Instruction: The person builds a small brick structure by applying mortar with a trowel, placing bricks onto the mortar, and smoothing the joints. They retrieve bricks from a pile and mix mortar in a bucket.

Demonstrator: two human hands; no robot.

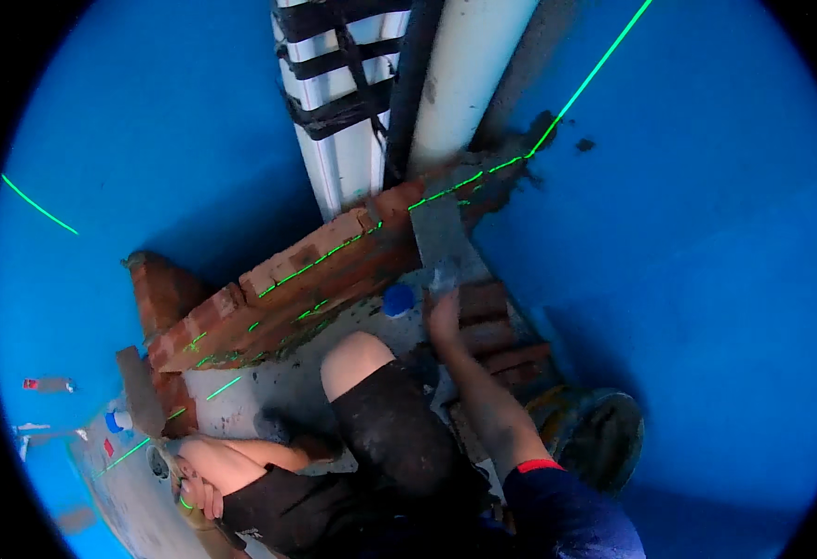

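My right hand (443, 319) reaches forward and grips the handle of a trowel (438, 233), whose flat grey blade lies against the right end of a low red brick wall (306, 270). Wet dark mortar (511, 163) is smeared where the wall meets the blue side wall. My left hand (200, 486) rests low at the left beside my knee, fingers curled over something pale; what it holds is unclear. A green laser line (334, 250) runs along the wall's top course.
White pipes (469, 74) and a white profile bound in black tape (334, 102) rise in the corner. Loose bricks (494, 328) are stacked on the right, with a dark bucket (597, 430) beyond them. A blue round cap (397, 300) sits on the floor. Blue walls (707, 233) close in all around.
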